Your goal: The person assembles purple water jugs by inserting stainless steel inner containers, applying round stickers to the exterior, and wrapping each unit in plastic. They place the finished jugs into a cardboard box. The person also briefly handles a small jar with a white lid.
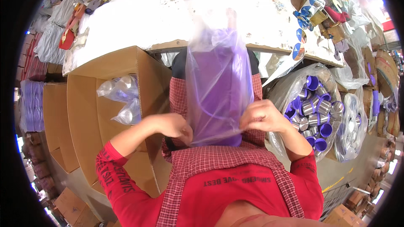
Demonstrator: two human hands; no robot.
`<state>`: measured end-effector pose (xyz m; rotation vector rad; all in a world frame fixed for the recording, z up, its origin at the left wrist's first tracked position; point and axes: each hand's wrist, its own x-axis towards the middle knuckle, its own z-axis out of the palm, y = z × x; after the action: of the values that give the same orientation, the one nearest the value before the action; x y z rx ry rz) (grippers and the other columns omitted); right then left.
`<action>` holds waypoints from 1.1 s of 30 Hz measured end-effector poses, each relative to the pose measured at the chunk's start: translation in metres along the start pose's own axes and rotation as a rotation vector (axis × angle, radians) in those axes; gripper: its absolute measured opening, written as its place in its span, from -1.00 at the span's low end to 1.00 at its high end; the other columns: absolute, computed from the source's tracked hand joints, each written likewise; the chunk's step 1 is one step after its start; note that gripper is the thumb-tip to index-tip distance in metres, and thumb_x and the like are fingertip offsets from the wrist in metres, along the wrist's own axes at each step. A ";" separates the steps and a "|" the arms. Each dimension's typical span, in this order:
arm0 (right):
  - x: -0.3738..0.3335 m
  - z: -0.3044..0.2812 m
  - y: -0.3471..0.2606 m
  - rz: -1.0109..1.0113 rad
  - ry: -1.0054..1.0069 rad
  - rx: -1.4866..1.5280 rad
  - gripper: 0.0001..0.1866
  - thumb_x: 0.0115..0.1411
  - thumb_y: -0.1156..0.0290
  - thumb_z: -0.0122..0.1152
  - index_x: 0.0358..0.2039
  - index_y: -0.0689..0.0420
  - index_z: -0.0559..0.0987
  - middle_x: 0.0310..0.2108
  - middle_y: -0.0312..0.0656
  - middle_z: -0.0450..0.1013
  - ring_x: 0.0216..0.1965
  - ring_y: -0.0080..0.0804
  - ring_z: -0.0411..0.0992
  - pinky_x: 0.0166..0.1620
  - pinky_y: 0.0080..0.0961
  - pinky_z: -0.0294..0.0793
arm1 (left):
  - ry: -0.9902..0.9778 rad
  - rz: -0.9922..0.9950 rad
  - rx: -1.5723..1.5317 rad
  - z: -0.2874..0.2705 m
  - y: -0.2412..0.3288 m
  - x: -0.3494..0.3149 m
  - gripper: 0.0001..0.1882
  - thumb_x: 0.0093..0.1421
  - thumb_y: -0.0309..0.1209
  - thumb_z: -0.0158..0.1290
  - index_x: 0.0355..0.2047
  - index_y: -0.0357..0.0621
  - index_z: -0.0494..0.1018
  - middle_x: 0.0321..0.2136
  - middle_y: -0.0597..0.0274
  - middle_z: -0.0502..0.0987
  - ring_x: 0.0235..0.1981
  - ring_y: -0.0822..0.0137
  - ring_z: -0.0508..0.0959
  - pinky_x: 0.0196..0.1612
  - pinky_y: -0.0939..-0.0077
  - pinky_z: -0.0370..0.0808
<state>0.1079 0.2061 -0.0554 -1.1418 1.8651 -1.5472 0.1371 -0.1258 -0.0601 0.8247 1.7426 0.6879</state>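
A clear plastic bag [195, 65] with a long purple item [221, 80] inside stretches from the table edge over my lap. What kind of item it is, I cannot make out through the film. My left hand [179, 128] is closed at the bag's near left corner, fingers curled on the film. On the opposite side, my right hand [261, 115] pinches the bag's right edge. The bag's near edge lies between both hands, close to my checked apron [219, 153]. Glare washes out the bag's far end over the table.
To the left stands an open cardboard box [153, 75] with several bagged metal pieces [124, 88]. A large clear bag of steel cups [317, 107] with purple insides stands at the right. Ahead is a white table [160, 12], with a roll of blue-and-white stickers [313, 2] at its right.
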 end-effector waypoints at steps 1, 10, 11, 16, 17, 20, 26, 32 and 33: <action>-0.008 0.009 0.004 -0.038 -0.033 0.150 -0.91 0.08 0.45 0.34 -0.44 0.20 0.65 -0.43 -0.19 0.58 -0.36 -0.32 0.57 -0.25 -0.44 0.56 | -0.003 -0.050 0.022 -0.008 0.002 -0.002 -0.72 0.13 -0.26 0.15 -0.16 -0.02 0.61 -0.36 0.13 0.65 -0.28 0.15 0.61 -0.19 0.33 0.50; -0.078 0.064 0.039 0.550 -0.730 -0.119 -0.67 0.01 0.41 0.27 -0.15 0.07 0.62 -0.36 -0.10 0.59 -0.36 -0.21 0.57 -0.26 -0.38 0.52 | 0.832 0.492 0.958 -0.130 0.080 0.048 -0.56 0.00 -0.63 0.09 -0.04 -0.16 0.48 -0.06 0.08 0.51 0.00 0.11 0.50 -0.02 0.31 0.54; -0.077 0.057 0.036 0.502 -0.712 -0.067 -0.69 0.02 0.44 0.26 -0.16 0.07 0.64 -0.36 -0.10 0.60 -0.37 -0.26 0.57 -0.24 -0.39 0.52 | 0.789 0.552 0.956 -0.137 0.083 0.049 -0.64 0.01 -0.64 0.06 -0.14 -0.17 0.50 -0.14 0.10 0.52 -0.07 0.12 0.52 -0.06 0.32 0.54; -0.038 -0.045 -0.002 0.264 -0.227 -0.326 -0.82 0.00 0.52 0.34 -0.32 0.16 0.66 -0.44 -0.15 0.58 -0.39 -0.32 0.54 -0.29 -0.43 0.50 | 0.782 0.408 0.983 -0.131 0.065 -0.048 -0.85 -0.03 -0.59 0.06 -0.40 -0.16 0.49 -0.42 0.17 0.49 -0.28 0.11 0.56 -0.23 0.30 0.52; -0.031 -0.070 -0.010 0.357 0.110 -0.238 -0.87 0.03 0.55 0.32 -0.36 0.23 0.65 -0.44 -0.19 0.56 -0.40 -0.40 0.52 -0.32 -0.50 0.48 | 0.861 0.294 0.957 -0.119 0.056 -0.085 -0.80 -0.06 -0.59 0.09 -0.37 -0.13 0.52 -0.40 0.18 0.51 -0.27 0.12 0.56 -0.22 0.32 0.52; 0.008 -0.119 0.000 -0.134 0.606 -0.309 -0.86 0.10 0.66 0.22 -0.29 0.29 0.64 -0.37 -0.16 0.54 -0.43 -0.53 0.44 -0.30 -0.60 0.44 | 1.342 0.059 0.897 -0.052 0.028 -0.182 -0.62 -0.15 -0.59 0.17 -0.23 -0.08 0.58 -0.30 0.21 0.59 -0.24 0.15 0.56 -0.19 0.35 0.51; 0.097 -0.087 0.111 0.205 0.589 0.075 -0.83 0.20 0.56 0.24 -0.20 0.33 0.60 -0.36 -0.11 0.57 -0.51 -0.57 0.42 -0.36 -0.69 0.39 | 1.940 -0.782 0.327 0.166 -0.032 -0.229 -0.56 -0.03 -0.34 0.33 -0.11 -0.22 0.59 -0.39 0.15 0.55 -0.32 0.21 0.50 -0.19 0.41 0.45; 0.131 -0.077 0.111 0.280 0.396 -0.155 -0.86 0.24 0.53 0.23 -0.21 0.29 0.61 -0.37 -0.18 0.57 -0.48 -0.62 0.43 -0.36 -0.71 0.41 | 1.946 -1.360 0.013 0.284 -0.130 -0.255 -0.60 0.03 -0.24 0.30 -0.12 -0.12 0.61 -0.27 0.02 0.62 -0.24 0.14 0.60 -0.17 0.30 0.50; 0.135 -0.074 0.107 0.308 0.392 -0.165 -0.86 0.23 0.52 0.23 -0.21 0.28 0.61 -0.37 -0.21 0.57 -0.47 -0.63 0.43 -0.36 -0.71 0.41 | 1.747 -1.557 0.218 0.295 -0.160 -0.244 -0.62 0.02 -0.19 0.29 -0.15 -0.03 0.63 -0.28 0.05 0.63 -0.23 0.11 0.61 -0.16 0.28 0.51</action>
<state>-0.0564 0.1406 -0.1170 -0.5984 2.3318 -1.5385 0.4403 -0.3988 -0.1341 -1.6186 3.0407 -0.1172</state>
